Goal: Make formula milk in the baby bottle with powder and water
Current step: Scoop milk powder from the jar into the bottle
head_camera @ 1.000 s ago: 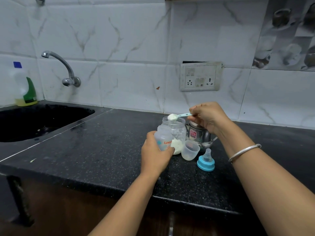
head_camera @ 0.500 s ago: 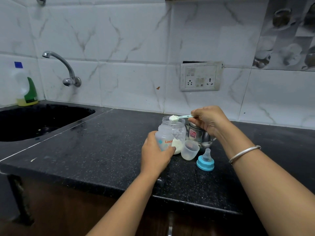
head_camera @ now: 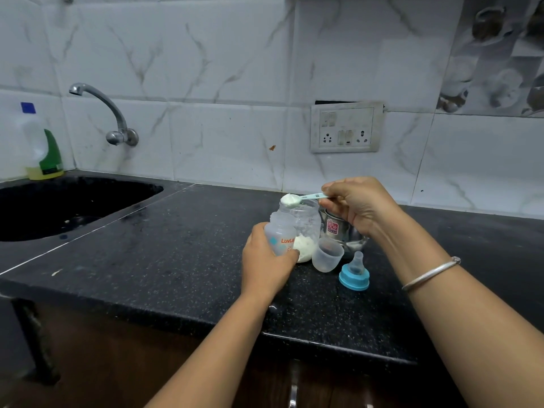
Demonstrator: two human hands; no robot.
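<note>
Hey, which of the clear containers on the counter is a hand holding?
The baby bottle with orange lettering, gripped by the left hand; the powder jar and small cup are not held.

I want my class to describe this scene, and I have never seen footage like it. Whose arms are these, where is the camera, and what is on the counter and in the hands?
There is no machine here. Both arms belong to one person, and the camera is worn on that person's head, looking forward and down.

The left hand grips an open baby bottle. The right hand pinches a pale scoop heaped with white powder, held just above the bottle and the clear powder jar behind it.

On the black counter to the right of these are a steel pot, a clear cap and a blue teat ring. A sink with a tap lies to the left.
</note>
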